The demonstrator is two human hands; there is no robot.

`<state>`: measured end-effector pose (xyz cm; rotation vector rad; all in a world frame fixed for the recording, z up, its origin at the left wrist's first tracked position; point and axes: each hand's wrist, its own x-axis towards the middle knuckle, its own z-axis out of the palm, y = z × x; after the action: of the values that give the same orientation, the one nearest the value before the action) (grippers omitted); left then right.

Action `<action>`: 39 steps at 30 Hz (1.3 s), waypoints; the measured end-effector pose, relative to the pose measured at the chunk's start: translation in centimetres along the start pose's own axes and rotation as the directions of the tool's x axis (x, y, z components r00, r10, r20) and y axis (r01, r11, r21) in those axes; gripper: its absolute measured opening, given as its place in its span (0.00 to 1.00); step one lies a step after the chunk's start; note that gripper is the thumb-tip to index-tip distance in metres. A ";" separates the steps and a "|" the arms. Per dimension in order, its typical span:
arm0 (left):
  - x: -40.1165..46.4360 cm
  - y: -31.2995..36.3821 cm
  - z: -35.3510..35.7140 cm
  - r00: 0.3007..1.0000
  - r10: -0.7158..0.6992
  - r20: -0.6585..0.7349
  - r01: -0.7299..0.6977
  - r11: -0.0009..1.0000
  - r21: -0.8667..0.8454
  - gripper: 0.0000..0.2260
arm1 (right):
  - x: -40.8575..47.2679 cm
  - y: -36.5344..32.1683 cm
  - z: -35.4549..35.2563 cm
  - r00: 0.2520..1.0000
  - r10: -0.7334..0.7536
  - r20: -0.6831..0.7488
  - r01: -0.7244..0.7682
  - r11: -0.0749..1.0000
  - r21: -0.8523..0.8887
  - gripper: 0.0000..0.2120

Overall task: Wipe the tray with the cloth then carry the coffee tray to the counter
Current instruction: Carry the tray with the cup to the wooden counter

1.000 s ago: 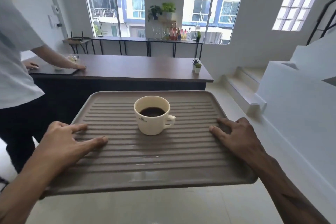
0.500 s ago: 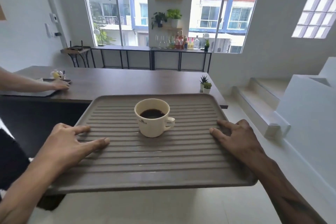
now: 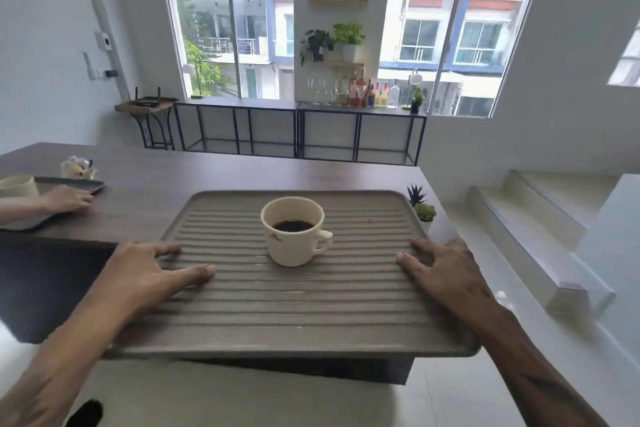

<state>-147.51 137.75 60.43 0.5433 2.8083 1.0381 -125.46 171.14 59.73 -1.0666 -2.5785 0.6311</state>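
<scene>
I hold a grey ribbed tray (image 3: 294, 319) level in front of me, its far half over the dark wooden counter (image 3: 214, 177). My left hand (image 3: 145, 274) grips the tray's left edge, thumb lying on top. On the right edge sits my right hand (image 3: 440, 270), gripping the same way. A cream cup of black coffee (image 3: 294, 230) stands upright near the tray's middle, handle to the right. No cloth is in view.
Two small potted plants (image 3: 420, 204) stand at the counter's right corner, just beyond the tray. Another person's hand (image 3: 65, 199) rests on a dark tray (image 3: 74, 185) at the counter's left. White steps (image 3: 540, 229) rise on the right.
I have come closer to the counter; the tray's far edge now reaches over its top. The other person has slid out to the left. My grip and the cup are unchanged.
</scene>
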 end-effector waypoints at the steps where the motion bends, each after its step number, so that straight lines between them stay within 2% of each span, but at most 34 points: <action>1: 2.1 0.3 0.3 1.000 0.010 0.005 -0.010 1.000 0.019 0.49 | 1.9 -0.1 0.8 1.000 0.011 -0.005 -0.011 1.000 -0.009 0.28; 4: 8.2 0.7 1.4 0.999 0.042 0.009 -0.042 0.999 0.027 0.53 | 7.3 -0.6 2.8 0.998 0.051 -0.032 -0.051 0.999 0.004 0.27; 7: 14.4 1.6 3.0 0.997 0.076 -0.016 -0.076 0.997 0.012 0.44 | 12.8 -1.0 5.3 0.995 0.083 -0.062 -0.080 0.995 0.057 0.28; 11: 20.5 1.8 5.4 0.996 0.074 -0.045 -0.073 0.997 0.024 0.39 | 18.2 -1.3 7.3 0.989 0.117 -0.093 -0.111 0.992 0.063 0.27; 17: 29.0 1.8 10.8 0.996 0.084 -0.007 -0.084 0.997 -0.002 0.42 | 26.6 0.4 10.5 0.986 0.136 -0.096 -0.133 0.991 0.029 0.28; 28: 37.0 2.3 20.7 0.998 0.043 -0.036 -0.044 0.999 -0.005 0.39 | 36.1 5.3 15.7 0.988 0.141 -0.064 -0.140 0.990 0.024 0.27; 39: 41.3 1.1 24.6 0.999 0.026 0.022 -0.025 1.000 -0.007 0.39 | 39.5 7.0 19.6 0.984 0.165 -0.063 -0.165 0.986 -0.004 0.28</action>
<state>-180.39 168.50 43.66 0.5875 2.7855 1.0392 -156.53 198.42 42.76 -1.2921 -2.4596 0.6142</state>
